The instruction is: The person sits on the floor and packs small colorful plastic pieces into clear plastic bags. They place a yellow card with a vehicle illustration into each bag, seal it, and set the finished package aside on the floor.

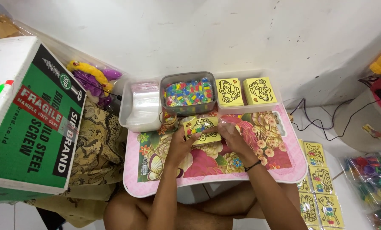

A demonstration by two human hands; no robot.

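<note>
Yellow card (pixel 202 130) with a black-outlined car drawing, partly coloured, sheathed in a clear crinkled plastic sleeve; held above the 12 o'clock edge of the pink floral-printed lap table (pixel 284 168). Judged light, thin and bendable; sleeve probably slippery, so best pinched at the short edges. Left hand (pixel 182 144) closed on the card's 9 o'clock edge, thumb on top. Right hand (pixel 232 137) curled at the 3 o'clock edge, fingers gathered on the loose plastic there.

Noted nearby:
- at 12 o'clock, grey rectangular plastic tub (pixel 188 93) filled with small multicoloured pieces;
- at 1 o'clock, two stacks of matching yellow car cards (pixel 246 91), side by side;
- at 10 o'clock, pile of clear plastic sleeves (pixel 142 104) in a translucent tray;
- at 4 o'clock, finished bagged yellow cards (pixel 320 194) laid in rows on the floor;
- at 9 o'clock, green-and-white cardboard carton (pixel 28 123), resting on patterned brown cloth (pixel 94 145).
</note>
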